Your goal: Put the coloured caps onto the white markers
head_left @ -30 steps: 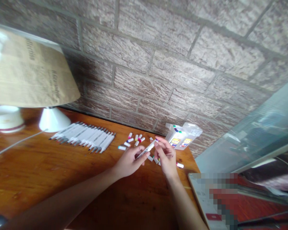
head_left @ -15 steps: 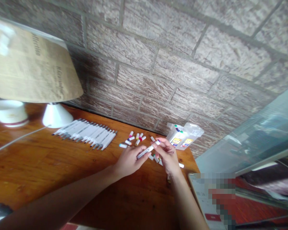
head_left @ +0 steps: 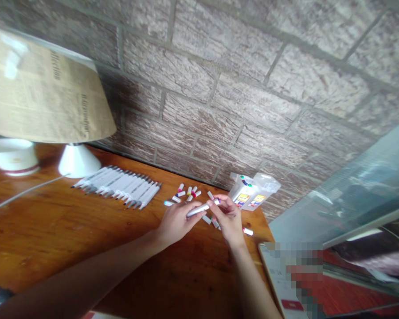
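Between my hands is a white marker [head_left: 199,210] with a purple end at its right. My left hand [head_left: 177,222] is closed on its left part, and my right hand [head_left: 228,218] pinches the end with the purple tip. Several loose marker caps [head_left: 189,191] with pink, yellow, blue and red ends lie just beyond my hands. More caps [head_left: 206,219] lie partly hidden beneath them, and a white cap [head_left: 248,231] is to the right. A row of uncapped white markers [head_left: 119,184] lies side by side on the wooden table [head_left: 69,239], left of my hands.
A clear plastic marker case [head_left: 254,192] stands against the brick wall [head_left: 199,115] at the back right. At the left are a lamp [head_left: 78,161] with its cord and a white round container [head_left: 11,157]. A white box-like object [head_left: 279,279] is past the table's right edge.
The marker has turned slightly in my hands and its printed side no longer shows. Both hands have shifted a little to the left. The row of markers stays as it was.
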A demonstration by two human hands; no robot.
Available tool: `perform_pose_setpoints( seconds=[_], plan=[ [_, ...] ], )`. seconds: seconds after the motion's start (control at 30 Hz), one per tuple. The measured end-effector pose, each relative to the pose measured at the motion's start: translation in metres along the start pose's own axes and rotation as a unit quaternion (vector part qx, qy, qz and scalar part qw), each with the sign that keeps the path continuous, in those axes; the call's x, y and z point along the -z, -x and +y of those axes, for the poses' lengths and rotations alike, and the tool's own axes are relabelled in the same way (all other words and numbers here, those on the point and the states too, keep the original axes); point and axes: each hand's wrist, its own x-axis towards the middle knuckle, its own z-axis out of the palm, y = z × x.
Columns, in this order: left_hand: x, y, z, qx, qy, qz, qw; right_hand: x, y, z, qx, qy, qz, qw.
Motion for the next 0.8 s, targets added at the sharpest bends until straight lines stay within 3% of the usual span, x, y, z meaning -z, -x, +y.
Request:
perform_pose_setpoints(
  seconds=[0.1, 0.27, 0.37, 0.6, 0.8],
  plan=[
    [-0.001, 0.0, -0.001, 0.005, 0.016, -0.007, 1.0, 0.0, 0.0, 0.0, 0.001, 0.006, 0.0, 1.0],
    [0.0, -0.001, -0.001, 0.019, 0.032, -0.003, 0.999, -0.002, 0.001, 0.006, -0.048, 0.005, -0.049, 0.998],
    [0.002, -0.003, 0.002, 0.036, 0.04, -0.01, 0.999, -0.004, 0.003, 0.008, -0.048, 0.001, -0.032, 0.998],
    [0.006, -0.004, 0.01, 0.046, -0.009, -0.034, 0.998, 0.001, -0.002, 0.007, -0.037, -0.091, 0.052, 0.994],
    [0.001, 0.0, 0.01, 0.045, 0.001, -0.054, 0.997, -0.006, 0.002, 0.005, -0.095, -0.197, 0.001, 0.976]
  ],
)
